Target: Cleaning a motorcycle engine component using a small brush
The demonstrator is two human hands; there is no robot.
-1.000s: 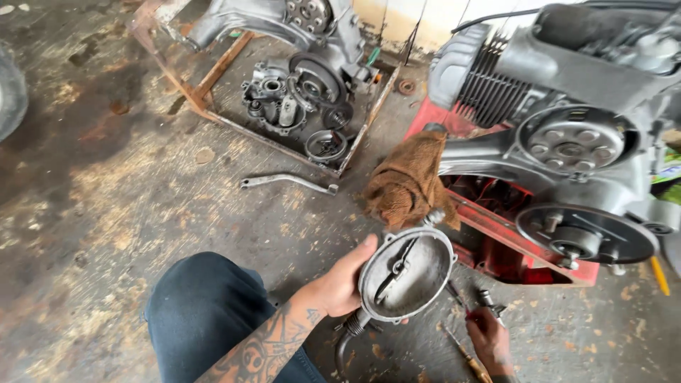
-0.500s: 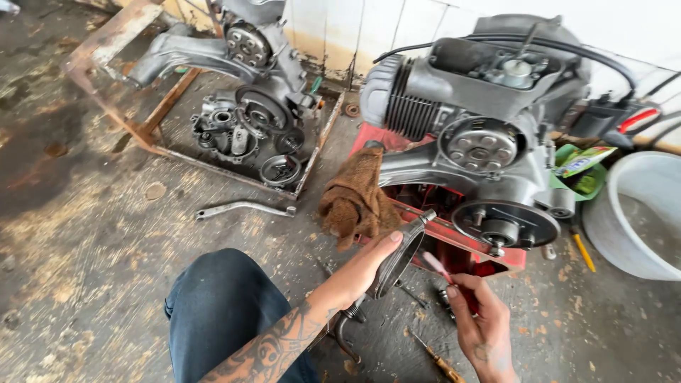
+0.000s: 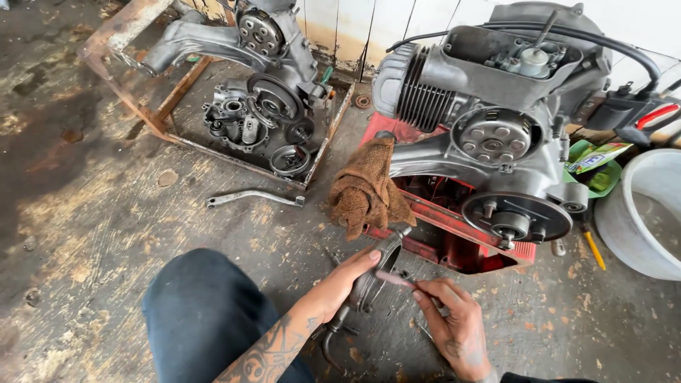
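My left hand (image 3: 340, 284) grips a round grey metal engine cover (image 3: 379, 266), held on edge just above the floor. My right hand (image 3: 454, 319) pinches a small pinkish strip (image 3: 394, 279) and holds it against the cover's rim. Right behind the cover stands a grey scooter engine (image 3: 489, 135) on a red stand (image 3: 454, 227), with a brown rag (image 3: 365, 191) draped over its left end. My knee in dark trousers (image 3: 206, 312) is at the lower left.
A second, partly stripped engine (image 3: 269, 78) sits in a rusty metal frame (image 3: 142, 21) at the top left. A bent metal lever (image 3: 252, 196) lies on the stained concrete floor. A white bucket (image 3: 642, 220) stands at the right edge beside a green packet (image 3: 592, 159).
The cover has turned from flat, face up, to on edge. My right hand has risen from the floor tools to the cover's rim with the strip. The view has shifted towards the engine.
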